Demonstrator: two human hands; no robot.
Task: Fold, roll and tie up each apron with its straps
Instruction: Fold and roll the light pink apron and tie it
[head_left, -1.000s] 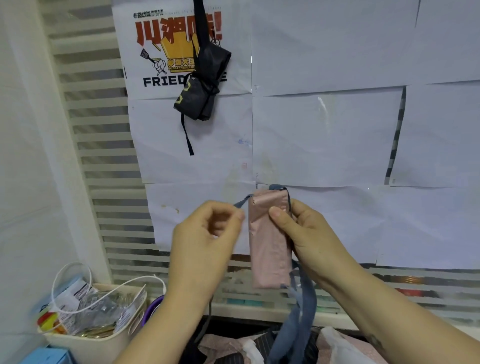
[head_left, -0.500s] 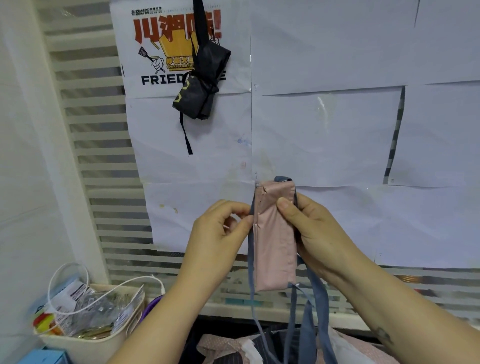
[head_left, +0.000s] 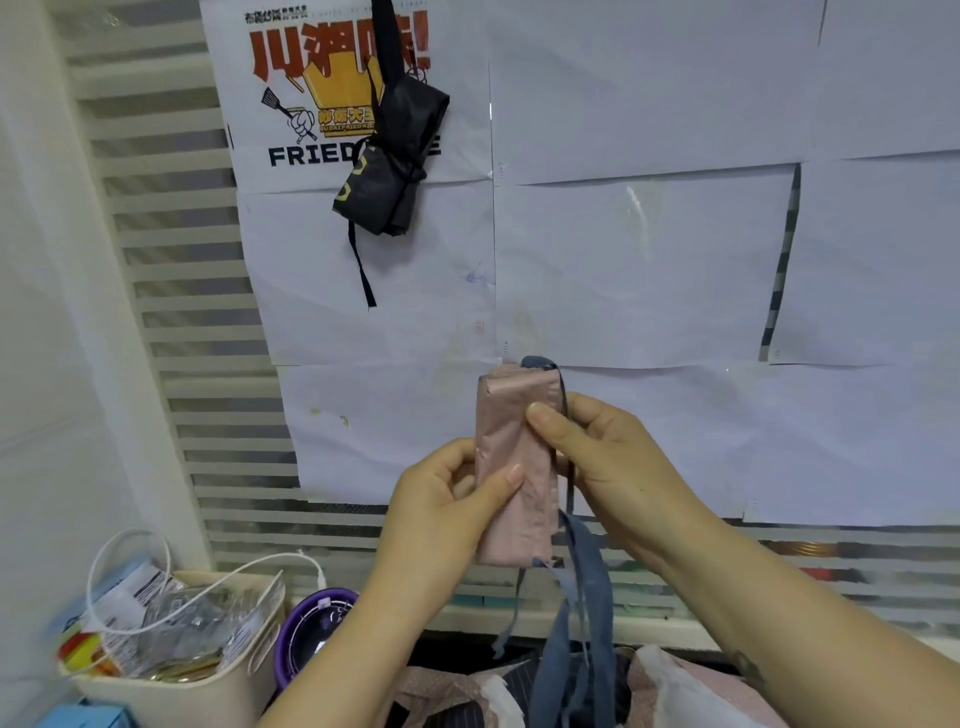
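My left fingers (head_left: 500, 482) and right fingers (head_left: 546, 422) grip the rolled pink apron (head_left: 511, 519) — blue straps (head_left: 577, 613) dangle below. Up-left, a poster (head_left: 291, 156) reads "FRIED"; down-left, a bin (head_left: 171, 697) of packets (head_left: 176, 623).

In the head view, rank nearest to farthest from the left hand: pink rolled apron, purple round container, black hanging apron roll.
1. Pink rolled apron: in the left hand.
2. Purple round container: lower left.
3. Black hanging apron roll: high on the wall.
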